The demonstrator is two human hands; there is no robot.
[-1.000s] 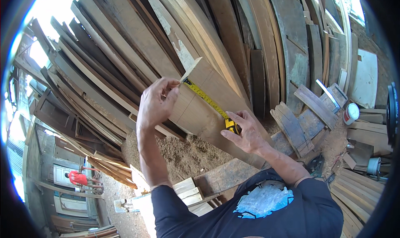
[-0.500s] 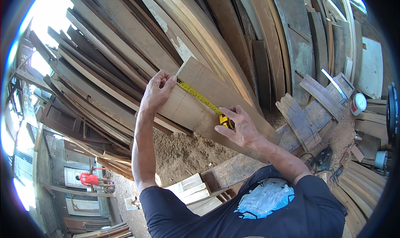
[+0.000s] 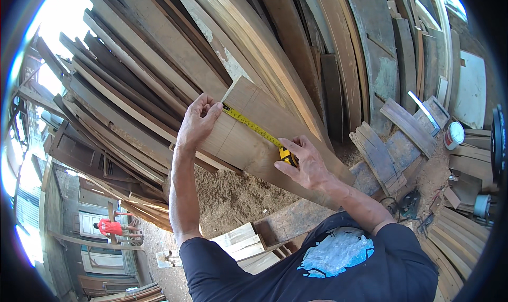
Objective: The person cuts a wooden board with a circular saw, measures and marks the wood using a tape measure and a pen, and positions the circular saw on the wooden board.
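Note:
A wide wooden board [image 3: 247,154] slants in front of me, with thin pencil lines near its upper end. Across its face lies the yellow blade of a tape measure [image 3: 253,126], drawn out of a yellow and black case. My left hand [image 3: 200,121] pinches the blade's end at the board's left edge. The case sits in my right hand [image 3: 306,163], its thumb and fingers around it; part of the case is hidden by that hand.
Many planks [image 3: 286,80] lean in a dense row behind the board. Sawdust [image 3: 227,196] covers the ground. To the right are a plank bench [image 3: 365,177], short boards and a white tub [image 3: 454,135]. A person in red [image 3: 110,227] stands far off at the left.
Both hands keep their hold on the tape measure, and the blade's length looks the same. The board's upper end appears slightly lower in view. The distant person has shifted a little.

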